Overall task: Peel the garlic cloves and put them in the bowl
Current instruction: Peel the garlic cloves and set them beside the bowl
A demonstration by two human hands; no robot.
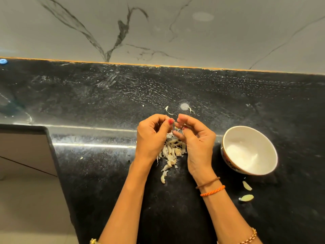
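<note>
My left hand [153, 136] and my right hand [195, 138] meet above the black counter, fingers curled, pinching a small garlic clove [176, 128] between the fingertips; most of the clove is hidden by the fingers. Below the hands lies a heap of pale garlic skins and cloves [171, 154]. One more clove [163, 178] sits at the heap's near end. The white bowl [228, 138] stands to the right of my right hand, tilted toward me; whitish pieces show faintly inside, and I cannot tell what they are.
Two loose garlic pieces [247, 185] [246, 198] lie near the bowl's front. Thin skin scraps [167, 110] rest beyond the hands. The black counter [105, 95] ends at a marble wall [158, 32] behind and drops to the floor [31, 199] at the left.
</note>
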